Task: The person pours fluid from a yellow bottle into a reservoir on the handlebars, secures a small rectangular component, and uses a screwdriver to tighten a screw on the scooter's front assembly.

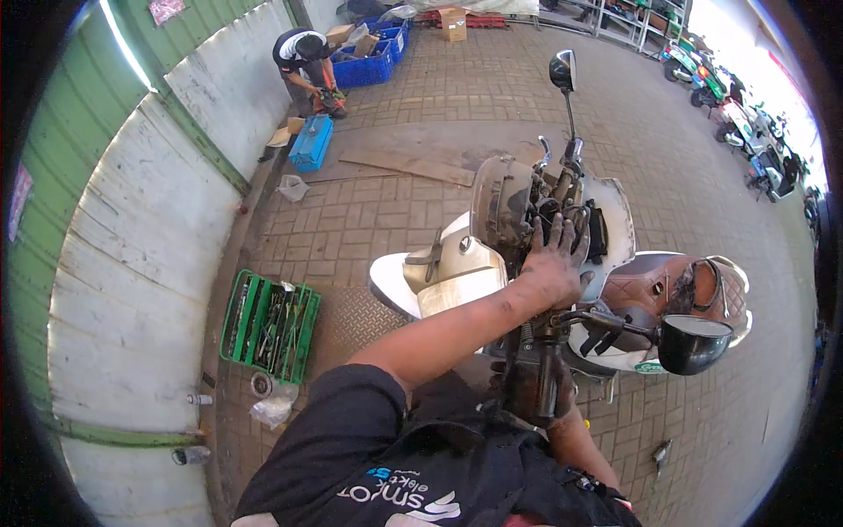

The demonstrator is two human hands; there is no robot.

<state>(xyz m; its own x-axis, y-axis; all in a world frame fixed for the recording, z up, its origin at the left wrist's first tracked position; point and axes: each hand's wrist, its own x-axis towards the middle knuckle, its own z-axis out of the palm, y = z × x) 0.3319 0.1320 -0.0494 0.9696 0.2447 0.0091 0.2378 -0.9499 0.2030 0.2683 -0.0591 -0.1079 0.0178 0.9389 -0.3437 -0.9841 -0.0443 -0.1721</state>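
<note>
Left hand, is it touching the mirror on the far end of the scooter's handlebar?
Apart. The head view shows the left hand well short of that mirror, with the far grip lying between them.

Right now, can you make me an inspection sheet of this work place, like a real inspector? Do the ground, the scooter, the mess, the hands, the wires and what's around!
Ground: brick paving, with a flat board lying on it.
Scooter: white scooter, its handlebar parts uncovered; brown seat.
Clutter: open green toolbox full of tools, a plastic bag beside it; blue toolbox farther off.
Hands: left hand spread over the handlebar's middle; right hand partly hidden behind the dark grip.
Wires: too small and dark to trace.
Surroundings: another person bending near blue crates; parked scooters at right; green-and-white wall at left.
</note>
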